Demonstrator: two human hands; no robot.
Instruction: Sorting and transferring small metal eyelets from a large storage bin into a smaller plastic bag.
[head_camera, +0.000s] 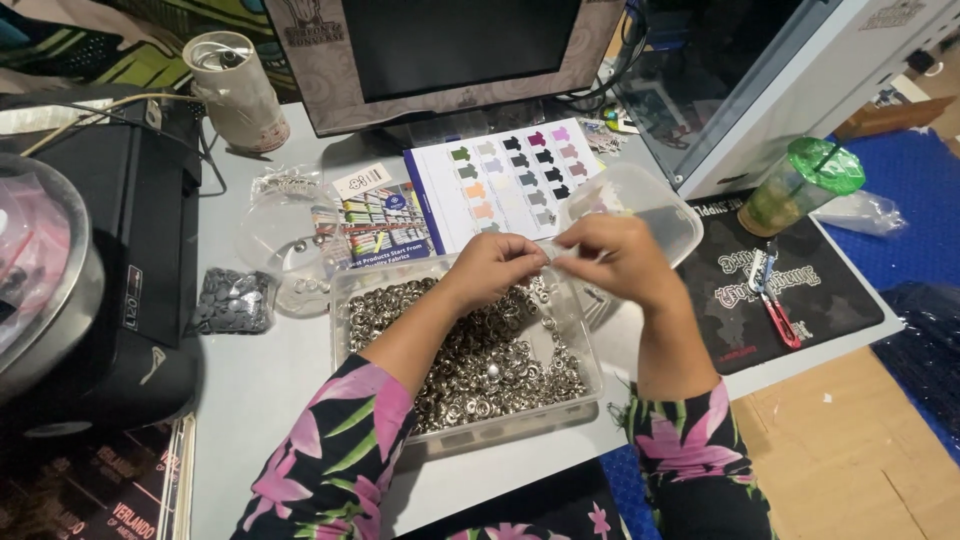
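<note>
A clear plastic tub (345, 300) in front of me is filled with several small silver metal snap rings (480, 365). Both my hands hover over its far edge, fingertips meeting. My left hand (492, 268) and my right hand (622, 255) together pinch a small thin clear piece (553, 252) between them; it is too small to make out exactly. Both arms wear black sleeves with pink flowers.
The tub's clear lid (650, 215) lies behind my right hand. A colour chart sheet (510, 180) and a monitor (440, 55) stand at the back. A bag of grey pieces (232, 300), a black machine (130, 250), a can (235, 90), a green-lidded cup (805, 185) and red snips (775, 305) surround it.
</note>
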